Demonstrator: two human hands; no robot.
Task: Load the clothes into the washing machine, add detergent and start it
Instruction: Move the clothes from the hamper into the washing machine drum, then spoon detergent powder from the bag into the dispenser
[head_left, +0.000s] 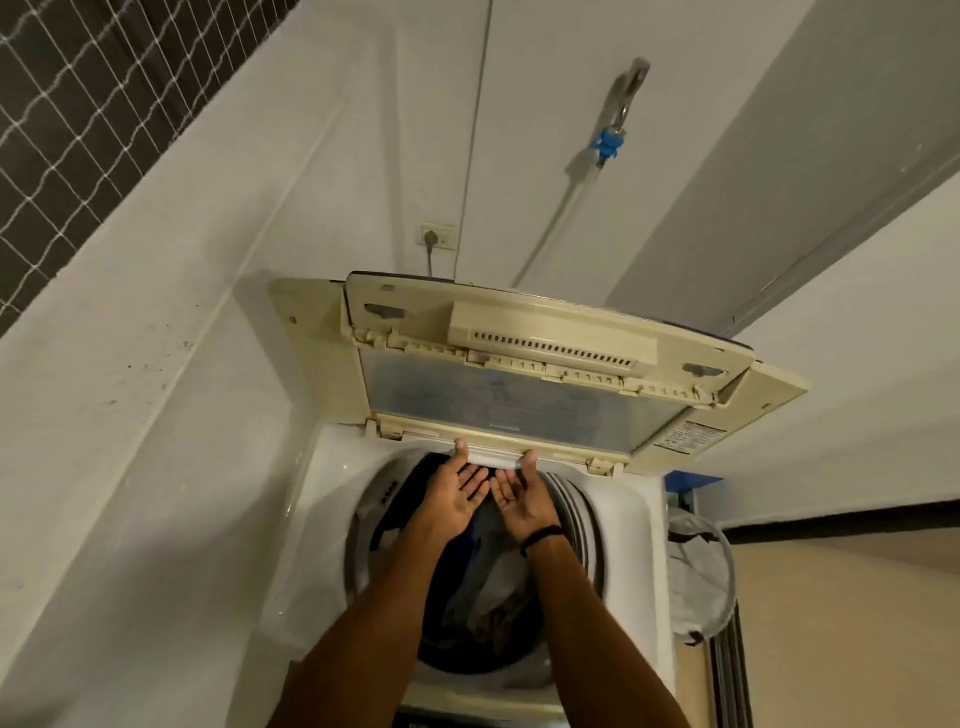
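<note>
Lid (519, 400) raised, front edge directly beyond both hands, long axis crosswise. Left hand (454, 499) and right hand (522, 499) equally near, palms open, fingertips touching edge. Clothes (483, 597) seen in drum below.

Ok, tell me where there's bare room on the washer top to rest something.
Bare: the white deck left of the drum opening, and the strip right of it beside the laundry bag. Crowded: the drum, full of clothes, with both hands under the lid's edge.
</note>
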